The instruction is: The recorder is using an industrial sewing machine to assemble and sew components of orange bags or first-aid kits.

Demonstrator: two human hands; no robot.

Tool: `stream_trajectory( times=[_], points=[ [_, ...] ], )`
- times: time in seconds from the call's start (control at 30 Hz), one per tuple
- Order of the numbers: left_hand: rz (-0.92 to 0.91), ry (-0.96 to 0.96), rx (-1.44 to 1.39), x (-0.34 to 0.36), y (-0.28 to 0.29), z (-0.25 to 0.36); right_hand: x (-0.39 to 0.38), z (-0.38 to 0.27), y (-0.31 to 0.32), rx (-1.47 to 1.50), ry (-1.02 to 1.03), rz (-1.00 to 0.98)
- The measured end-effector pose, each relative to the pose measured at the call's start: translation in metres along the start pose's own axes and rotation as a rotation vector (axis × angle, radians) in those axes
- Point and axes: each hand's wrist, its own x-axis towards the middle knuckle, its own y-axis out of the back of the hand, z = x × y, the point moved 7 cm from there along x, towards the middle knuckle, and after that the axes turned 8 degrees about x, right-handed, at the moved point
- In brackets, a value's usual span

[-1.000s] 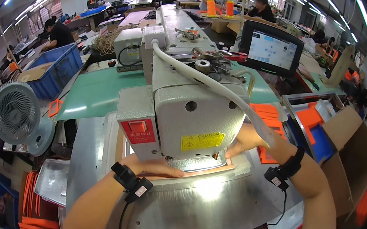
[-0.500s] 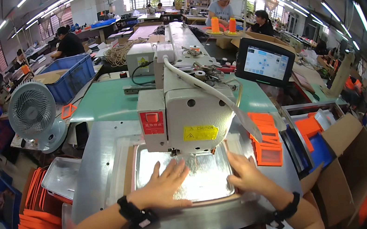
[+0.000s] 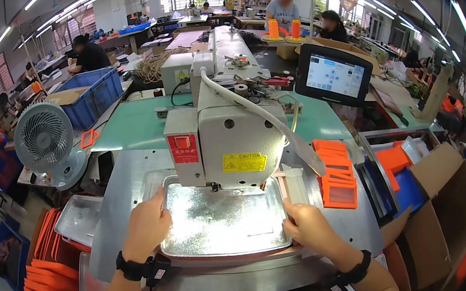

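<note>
A shallow silver metal tray with raised edges lies on the machine's metal plate, below the head of a sewing machine. My left hand is closed around the tray's left rim, its fingers partly hidden from view. At the opposite side, my right hand grips the right rim, thumb uppermost. The machine's needle area hangs over the tray's far edge, and bright light glares off the tray's bottom.
Orange mesh-windowed pieces lie on the plate's right. Stacked orange pieces and another metal tray are at left, near a fan. A control screen stands right, above an open cardboard box. Several people work farther back.
My left hand has gone from lying flat over the tray to holding its left rim. The tray has shifted slightly left on the plate; my right hand stays at its right rim.
</note>
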Motion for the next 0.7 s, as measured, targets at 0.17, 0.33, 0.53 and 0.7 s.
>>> stream_trajectory(
  times=[0.17, 0.33, 0.53, 0.7],
  points=[
    [-0.069, 0.146, 0.038, -0.022, 0.027, -0.002, 0.021, -0.015, -0.014, -0.155, 0.085, -0.119],
    [0.099, 0.160, -0.309, -0.067, 0.044, -0.007, 0.036, -0.024, -0.028, -0.112, 0.136, -0.188],
    [0.424, -0.062, -1.366, -0.110, 0.026, 0.066, 0.051, -0.013, -0.031, 0.068, 0.205, -0.203],
    [0.303, -0.039, -1.160, -0.125, -0.019, 0.088, 0.046, -0.019, -0.037, 0.185, 0.180, -0.186]
  ],
)
